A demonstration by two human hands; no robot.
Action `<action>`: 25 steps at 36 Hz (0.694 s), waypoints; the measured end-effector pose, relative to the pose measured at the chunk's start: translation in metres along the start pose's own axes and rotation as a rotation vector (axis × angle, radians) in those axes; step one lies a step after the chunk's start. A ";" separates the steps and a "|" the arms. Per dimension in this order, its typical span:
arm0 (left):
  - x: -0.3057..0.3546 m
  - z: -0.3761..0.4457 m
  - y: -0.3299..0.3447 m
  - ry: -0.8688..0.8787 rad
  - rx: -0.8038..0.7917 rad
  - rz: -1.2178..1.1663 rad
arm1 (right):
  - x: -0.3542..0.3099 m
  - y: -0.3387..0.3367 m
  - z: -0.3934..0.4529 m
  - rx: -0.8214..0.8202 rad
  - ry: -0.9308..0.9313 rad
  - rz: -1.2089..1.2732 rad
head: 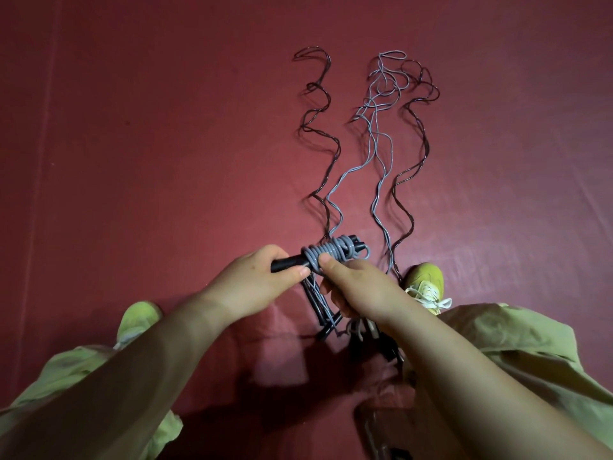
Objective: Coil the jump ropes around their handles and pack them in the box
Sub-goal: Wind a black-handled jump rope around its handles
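My left hand (255, 282) grips the bare end of a pair of black jump-rope handles (290, 262) held level above the floor. A grey rope (331, 252) is coiled in several turns around their right half. My right hand (358, 290) holds the coiled part, its thumb pressed on the turns. Loose grey rope (374, 141) runs in waves away from me over the floor. Two dark ropes (318, 127) (421, 151) lie wavy on either side of it. More black handles (326, 318) lie on the floor under my hands, partly hidden. No box is in view.
The floor is a dark red mat (149, 144). My two yellow-green shoes (139, 318) (426, 282) stand on either side of the handles, with light green trouser legs (530, 343) below. A dark object (374, 426) lies near the bottom edge, mostly hidden by my right forearm.
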State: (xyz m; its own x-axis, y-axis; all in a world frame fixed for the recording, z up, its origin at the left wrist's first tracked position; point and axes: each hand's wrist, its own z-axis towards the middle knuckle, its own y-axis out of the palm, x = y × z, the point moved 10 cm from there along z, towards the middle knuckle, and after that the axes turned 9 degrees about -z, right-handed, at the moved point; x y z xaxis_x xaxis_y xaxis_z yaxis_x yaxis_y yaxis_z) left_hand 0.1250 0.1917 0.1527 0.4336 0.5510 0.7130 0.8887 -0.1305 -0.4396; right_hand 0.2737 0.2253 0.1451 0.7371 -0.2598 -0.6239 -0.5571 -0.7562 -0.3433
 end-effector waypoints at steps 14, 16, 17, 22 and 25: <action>0.008 -0.004 -0.002 0.063 0.017 0.052 | -0.017 -0.011 -0.003 0.102 -0.146 0.142; 0.006 -0.006 0.013 0.007 -0.148 -0.167 | -0.020 -0.014 -0.006 0.116 -0.166 0.171; 0.007 -0.010 0.022 -0.043 -0.245 -0.351 | -0.023 -0.017 -0.008 0.134 -0.175 0.170; 0.024 -0.040 0.058 -0.282 -0.746 -0.973 | -0.036 -0.024 -0.020 0.155 -0.236 0.281; 0.032 -0.046 0.060 -0.286 -0.821 -1.066 | -0.043 -0.025 -0.021 0.149 -0.274 0.331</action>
State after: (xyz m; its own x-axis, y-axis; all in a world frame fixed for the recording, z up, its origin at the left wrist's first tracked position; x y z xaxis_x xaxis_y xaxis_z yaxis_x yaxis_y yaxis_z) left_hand 0.1988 0.1638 0.1747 -0.4642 0.8268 0.3177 0.6439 0.0687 0.7620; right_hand 0.2641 0.2424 0.1948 0.3929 -0.2893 -0.8729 -0.8095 -0.5591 -0.1791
